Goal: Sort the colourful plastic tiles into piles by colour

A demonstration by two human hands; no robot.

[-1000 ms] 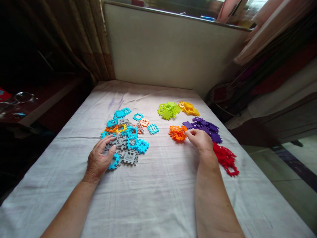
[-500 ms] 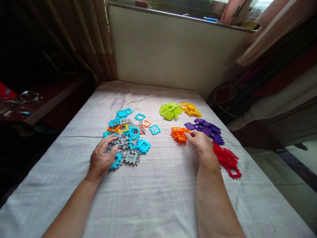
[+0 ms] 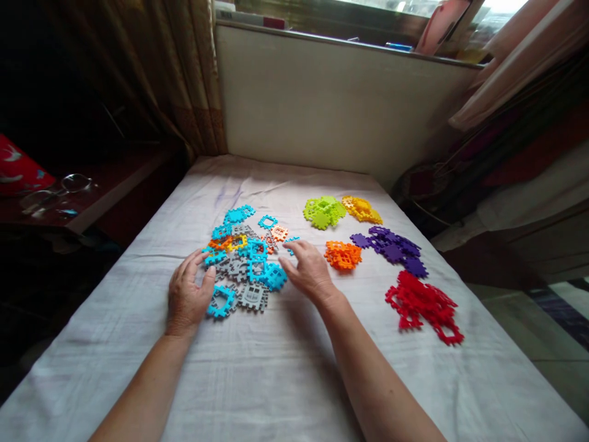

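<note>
Flat plastic interlocking tiles with notched edges lie on a pale sheet. My left hand [image 3: 188,294] rests at the left side of a mixed heap, fingers apart, beside a blue tile [image 3: 221,301]. My right hand [image 3: 307,270] is over the heap's right side, thumb and fingers apart and holding nothing; it partly hides a blue tile [image 3: 291,244]. In the heap are grey tiles [image 3: 253,296], more blue tiles, a yellow tile [image 3: 238,242] and orange ones [image 3: 279,232]. An orange pile [image 3: 343,255] lies to the right of my right hand.
Further piles are sorted by colour: lime green [image 3: 324,212], yellow [image 3: 362,209], purple [image 3: 389,245] and red [image 3: 424,306]. A wall [image 3: 322,98] stands behind the sheet-covered surface [image 3: 257,380]. Glasses [image 3: 76,183] lie on a dark table at the left.
My right hand has moved left from the orange pile to the mixed heap, its fingers now apart. My left hand has stayed beside the heap. The view has shifted slightly.
</note>
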